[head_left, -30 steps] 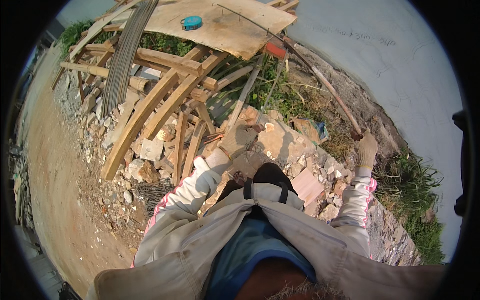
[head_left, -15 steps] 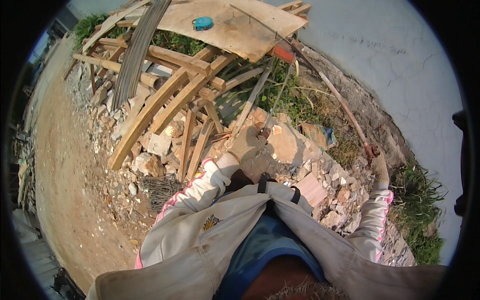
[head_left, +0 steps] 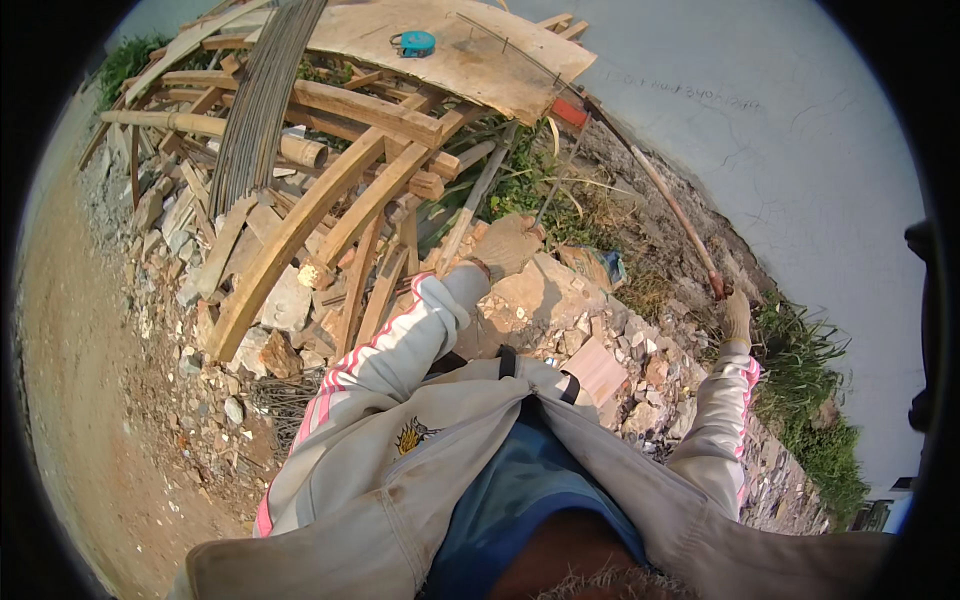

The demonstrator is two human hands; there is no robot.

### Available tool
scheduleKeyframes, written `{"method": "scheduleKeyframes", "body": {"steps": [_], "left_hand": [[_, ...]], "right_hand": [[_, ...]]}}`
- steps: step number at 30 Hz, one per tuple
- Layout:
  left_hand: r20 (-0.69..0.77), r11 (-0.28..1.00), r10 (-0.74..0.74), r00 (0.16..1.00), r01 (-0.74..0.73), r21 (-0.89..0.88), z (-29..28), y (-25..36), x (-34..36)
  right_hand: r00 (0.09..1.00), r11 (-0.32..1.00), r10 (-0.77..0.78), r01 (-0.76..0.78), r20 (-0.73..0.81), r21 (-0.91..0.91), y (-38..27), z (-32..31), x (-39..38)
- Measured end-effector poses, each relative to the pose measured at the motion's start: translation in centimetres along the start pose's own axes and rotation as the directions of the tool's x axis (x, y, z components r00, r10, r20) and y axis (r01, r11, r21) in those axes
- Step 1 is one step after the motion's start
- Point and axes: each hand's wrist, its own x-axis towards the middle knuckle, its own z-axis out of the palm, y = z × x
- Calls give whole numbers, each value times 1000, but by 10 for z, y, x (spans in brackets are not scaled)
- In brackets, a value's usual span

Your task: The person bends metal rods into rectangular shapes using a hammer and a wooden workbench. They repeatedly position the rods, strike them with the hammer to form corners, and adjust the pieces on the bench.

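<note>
My left hand in a beige glove reaches forward over the rubble, closed on the lower end of a thin metal rod. That rod rises toward a red object at the plywood board's edge. My right hand, also gloved, grips the near end of a long rusty pipe at the right. The pipe runs up to the board, where a thinner dark bar continues among several upright pins. A turquoise tape measure rests on the board.
Timber beams, bamboo poles and a bundle of steel bars lie on broken masonry at the left, beside a dirt path. A grey wall bounds the right, with weeds along its foot.
My left arm has reached farther forward, away from my body, with the hand higher in view. My right hand stays on the pipe, having shifted slightly. The view has shifted a little.
</note>
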Motion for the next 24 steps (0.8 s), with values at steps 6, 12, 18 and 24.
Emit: {"method": "scheduleKeyframes", "body": {"steps": [6,12,18,24], "left_hand": [[15,983,170,985,-171,64,-51,-30,22],[106,948,177,978,-198,248,-110,-41,39],[248,864,274,929,-351,362,-134,-56,64],[298,985,-14,954,-37,168,-195,-59,85]], "right_hand": [[990,991,120,-124,-77,-48,-44,11,-52],[973,985,174,-174,-149,16,-71,33,-95],[977,982,183,-187,-105,-26,-108,26,-124],[969,964,240,-230,-65,137,-158,36,-166]]}}
